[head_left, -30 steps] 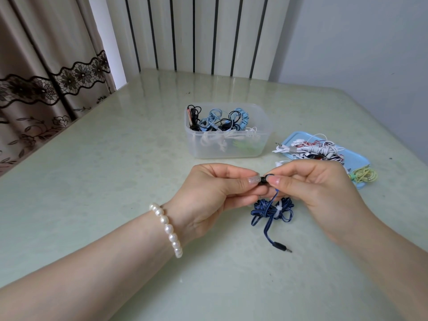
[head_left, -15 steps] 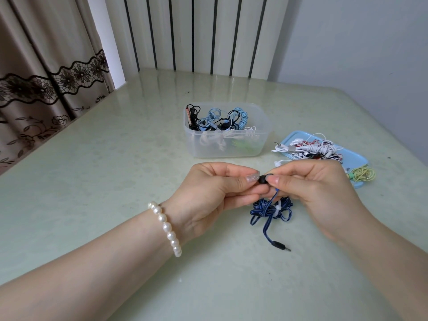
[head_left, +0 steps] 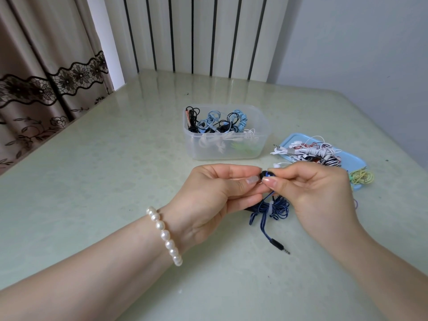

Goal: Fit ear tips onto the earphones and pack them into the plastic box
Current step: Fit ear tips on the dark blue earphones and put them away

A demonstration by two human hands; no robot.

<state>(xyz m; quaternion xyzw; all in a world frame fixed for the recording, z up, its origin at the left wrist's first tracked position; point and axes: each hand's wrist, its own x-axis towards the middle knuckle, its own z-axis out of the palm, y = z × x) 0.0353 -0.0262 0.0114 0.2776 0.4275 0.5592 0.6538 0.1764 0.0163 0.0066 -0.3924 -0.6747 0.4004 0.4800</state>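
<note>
Pinched between thumb and forefinger of both the left hand (head_left: 215, 193) and the right hand (head_left: 315, 191), the small black-and-blue earbud (head_left: 266, 175) sits above the table, its bundled dark blue flat cable (head_left: 269, 208) trailing down to the pale green tabletop (head_left: 104, 181). Judging by the pose, the ear tip is being pressed on (the tip itself is hidden by fingers). Next comes seating it squarely, then carrying the set to the clear plastic box (head_left: 225, 135) just beyond.

Dark blue earphones (head_left: 269, 208), light-blue tray (head_left: 352, 158)
</note>
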